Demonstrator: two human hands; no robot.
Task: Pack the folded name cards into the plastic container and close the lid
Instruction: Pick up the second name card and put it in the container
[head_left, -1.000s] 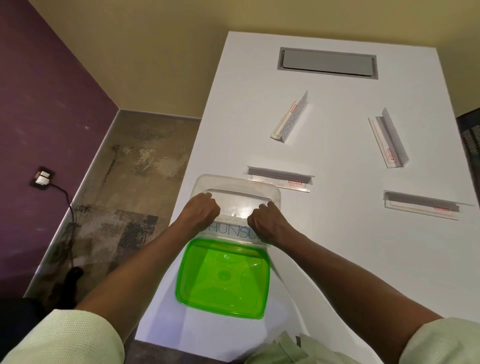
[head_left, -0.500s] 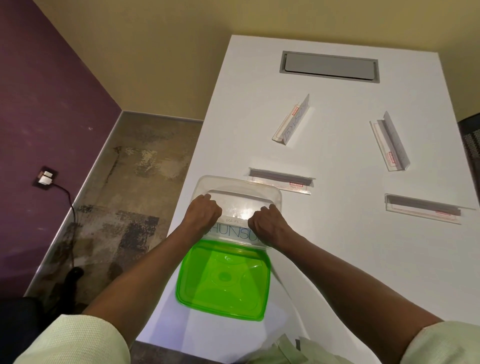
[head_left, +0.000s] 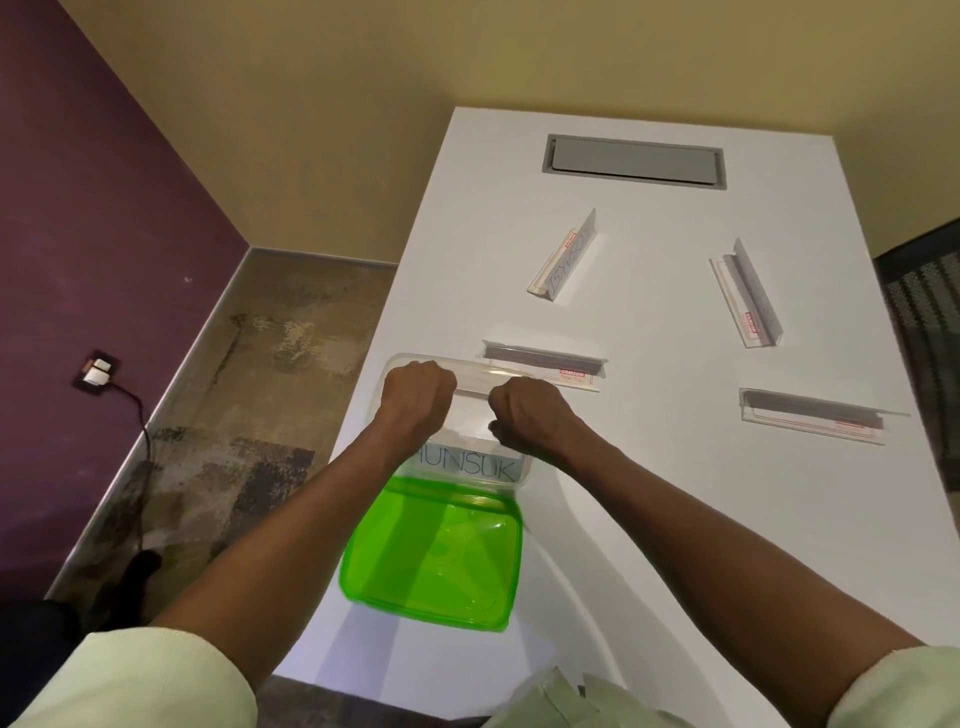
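Both hands are held over the clear container (head_left: 395, 364), which sits on the white table (head_left: 649, 519). The left hand (head_left: 415, 397) is curled into a fist over the container's left part; the right hand (head_left: 527, 415) is curled likewise over its right part. A name card (head_left: 467, 465) lettered "HUNSUK" is seen inside the container, just below both wrists. Whether the card's top edge is pinched by the fingers cannot be told; the fingertips are hidden under the knuckles.

The green lid (head_left: 434, 558) lies flat on the table below the hands, between the forearms, its far edge touching or slightly tucked under the container's near wall. Container is uncovered.

Four more cards are left on the table:
- one card (head_left: 543, 364) just beyond the right hand, near the container's far right corner
- a second card (head_left: 563, 260) further up from the hands, standing as a tent, tilted diagonally
- a third card (head_left: 745, 296) up and well right of the right hand
- a fourth card (head_left: 813, 415) well to the right of the right hand, at about its level

A grey hatch (head_left: 634, 161) is set into the table at the far end, well beyond the hands.
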